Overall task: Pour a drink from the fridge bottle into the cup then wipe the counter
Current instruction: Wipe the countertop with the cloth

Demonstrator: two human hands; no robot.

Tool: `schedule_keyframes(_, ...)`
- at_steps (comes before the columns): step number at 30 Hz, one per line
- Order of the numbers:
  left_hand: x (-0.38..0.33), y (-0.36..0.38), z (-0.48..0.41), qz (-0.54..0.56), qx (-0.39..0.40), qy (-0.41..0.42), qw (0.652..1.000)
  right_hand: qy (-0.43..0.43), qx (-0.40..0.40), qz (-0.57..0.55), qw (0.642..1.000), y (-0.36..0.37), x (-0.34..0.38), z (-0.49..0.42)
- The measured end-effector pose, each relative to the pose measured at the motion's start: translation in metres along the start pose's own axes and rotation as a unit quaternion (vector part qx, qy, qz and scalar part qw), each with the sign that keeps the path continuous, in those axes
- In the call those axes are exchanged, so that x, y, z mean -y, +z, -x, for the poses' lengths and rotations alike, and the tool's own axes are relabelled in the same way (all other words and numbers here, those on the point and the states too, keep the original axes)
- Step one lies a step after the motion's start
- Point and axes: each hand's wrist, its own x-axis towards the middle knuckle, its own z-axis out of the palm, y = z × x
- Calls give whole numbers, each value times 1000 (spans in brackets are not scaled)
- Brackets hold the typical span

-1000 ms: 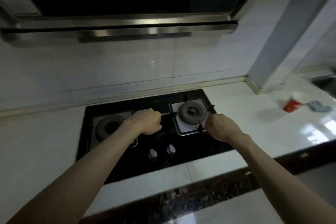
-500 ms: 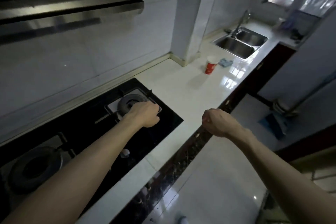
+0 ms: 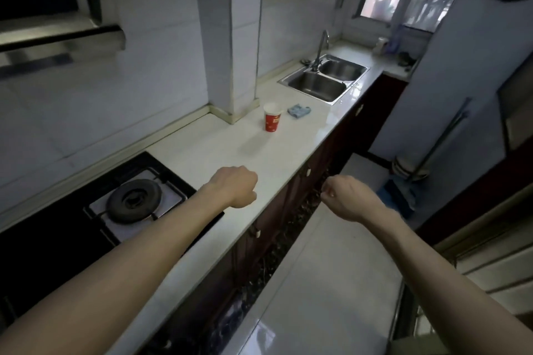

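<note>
2 curled, empty hands; the cup [image 3: 272, 117] stands well ahead on the counter [image 3: 219, 147].
The cup is upright at centre frame, above and slightly right of the left hand [image 3: 235, 190], which hangs over the counter and is the nearer of the 2. The right hand [image 3: 347, 199] is past the counter's edge, over the floor. A cloth [image 3: 298, 110] lies just right of the cup. No bottle is in view.

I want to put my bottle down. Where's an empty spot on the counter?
The biggest bare patch of counter lies between the stove and the red cup. A thinner strip runs along the front edge beside the cup. It's crowded where cup, blue cloth and sink sit close.
</note>
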Motion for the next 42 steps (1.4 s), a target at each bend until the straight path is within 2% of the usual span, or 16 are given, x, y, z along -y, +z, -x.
schedule_keyframes(8,-76,-27,-58,-26,8,0,1000,21,5,-17,1000,-14,-106,-6)
schedule_keyframes(15,-98,-46,-105,-44,6,6,999,27,12,-25,999,-18,-153,-35)
schedule_keyframes(23,-97,-55,-185,-40,8,12,999,20,21,-26,999,-17,-186,-106)
schedule_keyframes(33,-72,-77,-329,-8,22,28,999,37,57,-7,998,-28,-232,-243)
schedule_keyframes(42,-35,-84,-410,2,57,-6,998,4,81,1,997,-28,-258,-350)
